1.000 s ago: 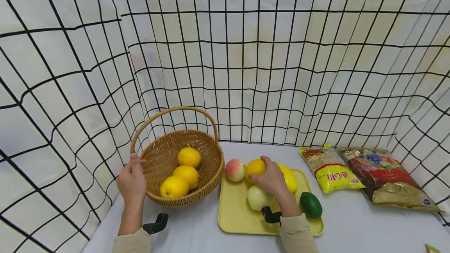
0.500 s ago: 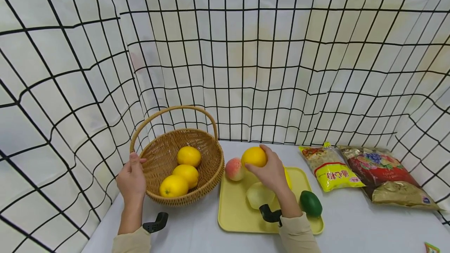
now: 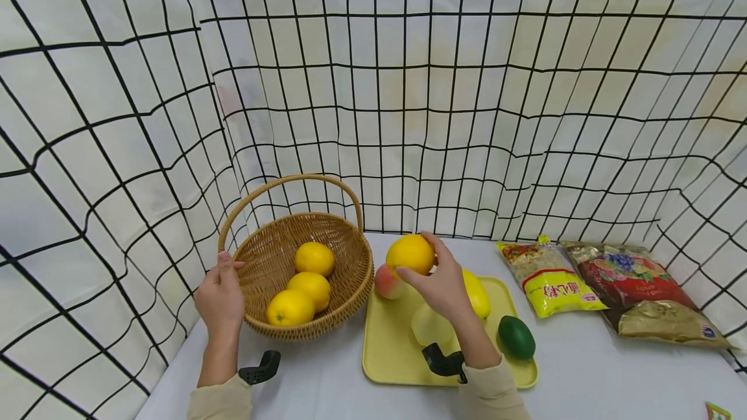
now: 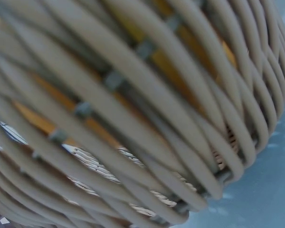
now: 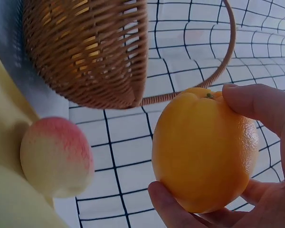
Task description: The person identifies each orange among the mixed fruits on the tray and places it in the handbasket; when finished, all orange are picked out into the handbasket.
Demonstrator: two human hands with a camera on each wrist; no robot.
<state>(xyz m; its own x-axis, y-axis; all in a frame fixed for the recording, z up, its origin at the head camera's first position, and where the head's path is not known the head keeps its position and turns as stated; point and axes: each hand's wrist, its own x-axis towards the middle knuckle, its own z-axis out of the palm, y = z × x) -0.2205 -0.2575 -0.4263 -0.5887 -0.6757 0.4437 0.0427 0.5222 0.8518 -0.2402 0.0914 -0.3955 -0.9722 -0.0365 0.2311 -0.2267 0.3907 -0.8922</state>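
My right hand (image 3: pixel 441 280) holds an orange (image 5: pixel 204 147) between thumb and fingers, raised over the back of the yellow tray (image 3: pixel 388 365). Just below it, at the tray's edge, sits a pink-and-cream peach (image 5: pixel 57 156). At the left my left hand (image 3: pixel 220 293) grips the rim of a wicker basket (image 3: pixel 353 271) near the foot of its arched handle. The basket tilts toward me, with several similar orange-yellow fruits (image 3: pixel 312 290) inside. Only its weave (image 4: pixel 133 95) fills the left wrist view, fruit showing through the gaps.
On the tray lie a pale round fruit (image 3: pixel 428 326), partly behind my right wrist, a long yellow fruit (image 3: pixel 476 295) and a dark green avocado-like fruit (image 3: pixel 516 337). Two food bags, one yellow (image 3: pixel 551 284) and one red-and-gold (image 3: pixel 648 297), rest at the right. A black grid-lined white curtain (image 3: pixel 403 115) surrounds the table.
My right hand has lifted the orange off the tray and moved it leftward toward the basket, now overlapping the peach in the head view. The left hand stays at the basket rim.
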